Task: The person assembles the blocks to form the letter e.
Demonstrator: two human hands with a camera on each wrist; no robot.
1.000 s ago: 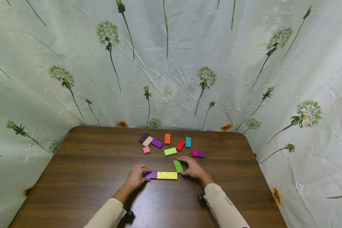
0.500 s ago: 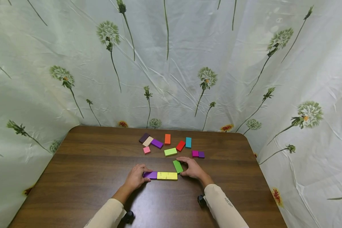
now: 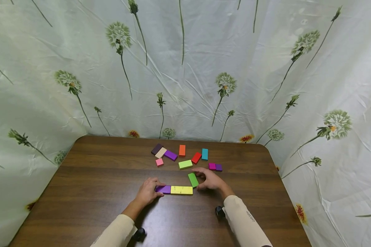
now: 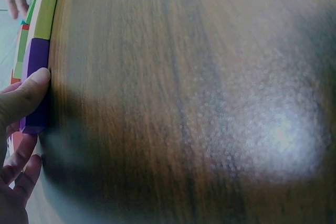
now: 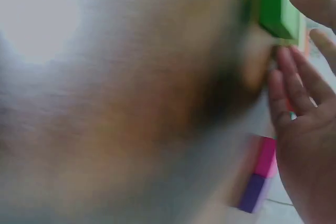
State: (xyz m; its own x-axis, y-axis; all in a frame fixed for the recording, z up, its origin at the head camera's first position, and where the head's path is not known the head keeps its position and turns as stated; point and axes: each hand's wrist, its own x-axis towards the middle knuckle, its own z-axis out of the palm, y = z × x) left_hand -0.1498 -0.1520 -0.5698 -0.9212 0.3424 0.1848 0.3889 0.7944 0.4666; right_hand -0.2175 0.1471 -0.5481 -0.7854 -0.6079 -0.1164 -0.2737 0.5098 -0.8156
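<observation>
A purple block [image 3: 163, 189] and a yellow block [image 3: 181, 190] lie end to end in a row on the table. My left hand [image 3: 147, 191] pinches the purple block at its left end, the thumb [image 4: 39, 77] on its near side. Beyond the yellow block's right end lies a green block [image 3: 193, 180], set at a slant; I cannot tell whether their corners touch. Around the green block my right hand [image 3: 211, 179] is spread, thumb and fingers slightly curved. In the right wrist view a small gap shows between those fingers [image 5: 294, 85] and the green block [image 5: 273, 3].
Farther back lie a lime block [image 3: 185, 164], a red block [image 3: 196, 157], a teal block [image 3: 205, 154], an orange block [image 3: 182, 150] and a pink block [image 3: 159, 162]. Dark, beige and purple blocks [image 3: 170, 155] form a slanted line. Magenta [image 3: 212, 166] and violet [image 3: 218, 167] blocks touch at right.
My right hand has loosened from the green block and shifted slightly right. The green block is left lying at its slant. My left hand stays on the purple block.
</observation>
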